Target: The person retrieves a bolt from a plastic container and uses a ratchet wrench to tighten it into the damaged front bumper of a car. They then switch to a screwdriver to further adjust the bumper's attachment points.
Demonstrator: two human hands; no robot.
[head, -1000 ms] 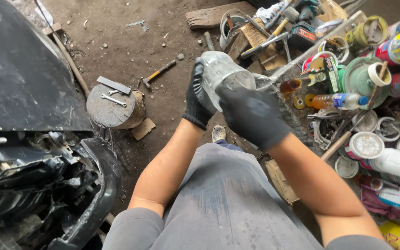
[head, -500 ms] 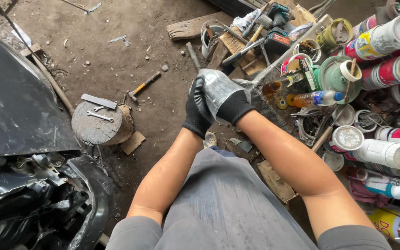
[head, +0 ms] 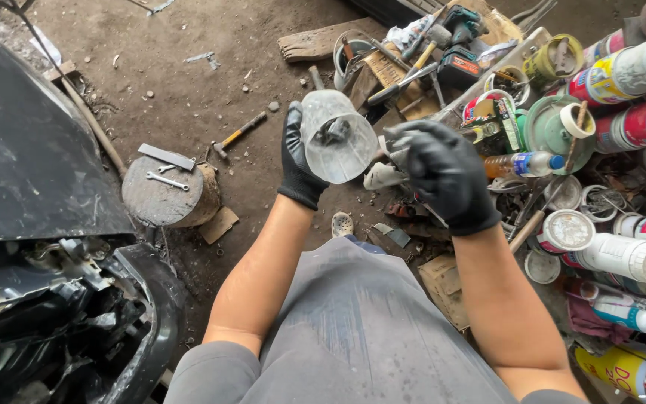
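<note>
Far to the left of the hands a round stump stands on the dirt floor with two flat wrenches lying on top, and a small hammer lies just beyond it. The left hand, in a black glove, grasps a cloudy, rounded lens-like piece from its left side, holding it up over the floor. A dark fitting sits at the middle of the piece; what it is I cannot make out. The right hand, also gloved, is curled just beside the piece on its right, fingers bent, not clearly touching it. A whitish object below its fingers is partly hidden. Right of the hands, a crowded tray holds tape rolls, tools and cans, with spray cans lying nearby.
</note>
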